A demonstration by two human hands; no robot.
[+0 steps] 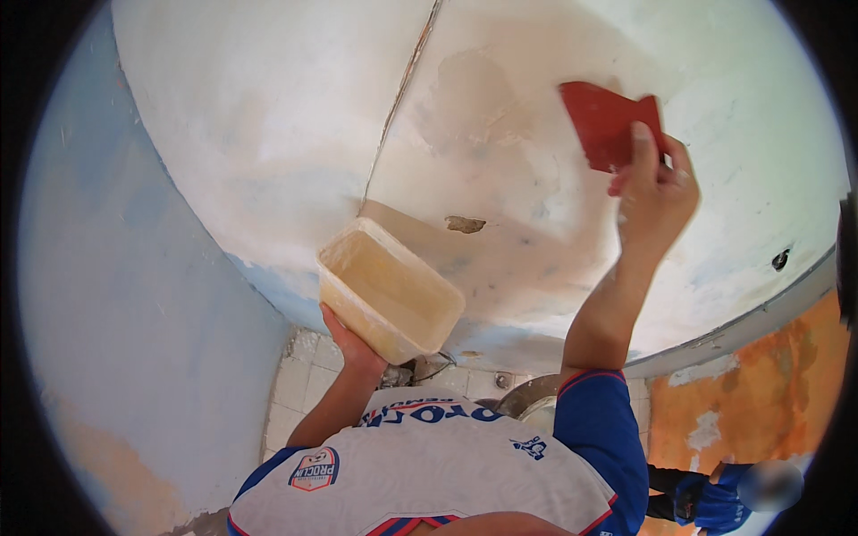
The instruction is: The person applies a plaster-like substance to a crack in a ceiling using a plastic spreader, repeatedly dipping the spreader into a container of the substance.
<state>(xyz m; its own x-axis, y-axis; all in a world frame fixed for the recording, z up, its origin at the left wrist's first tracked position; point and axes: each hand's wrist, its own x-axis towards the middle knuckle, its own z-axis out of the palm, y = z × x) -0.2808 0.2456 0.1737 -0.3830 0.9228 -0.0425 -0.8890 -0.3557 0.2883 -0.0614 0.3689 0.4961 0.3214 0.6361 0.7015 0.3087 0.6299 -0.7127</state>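
Observation:
My right hand (660,183) is raised in front of a whitish, patchy wall (313,98), its fingers closed on a flat red putty spreader (608,123). The thumb presses on the spreader's face, and its wide edge points up and left toward the wall. Lower and to the left, my left hand (356,347) grips a cream plastic tub (391,286) from below and the side. The tub is tilted so its inside shows, with pale residue on the walls. A brownish chipped hole (466,224) lies in the wall between the tub and my right arm.
A cable or crack line (407,85) runs down the wall to the tub. On the left stands a blue-grey wall (116,295). Low right are a small dark wall hole (780,260), an orange wall (760,375) and another person in blue (715,500). A round basin (536,397) sits on the tiled floor.

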